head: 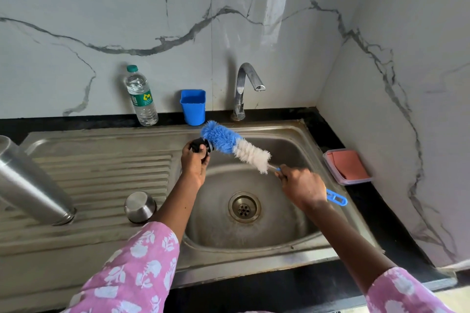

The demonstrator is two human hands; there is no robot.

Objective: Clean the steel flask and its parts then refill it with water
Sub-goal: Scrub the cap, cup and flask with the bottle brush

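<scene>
The left hand (194, 160) grips a small black flask stopper (201, 146) over the sink (256, 211). The right hand (301, 184) holds the blue handle of a bottle brush (235, 146), whose blue bristles touch the stopper. The steel flask (30, 185) stands mouth-down on the draining board, its far end cut off by the edge. A steel cup (140, 207) sits upside down beside it. The water bottle (141, 96) holds water. The blue cup's (193, 107) inside is hidden. A clear box (347, 166) holds something red.
</scene>
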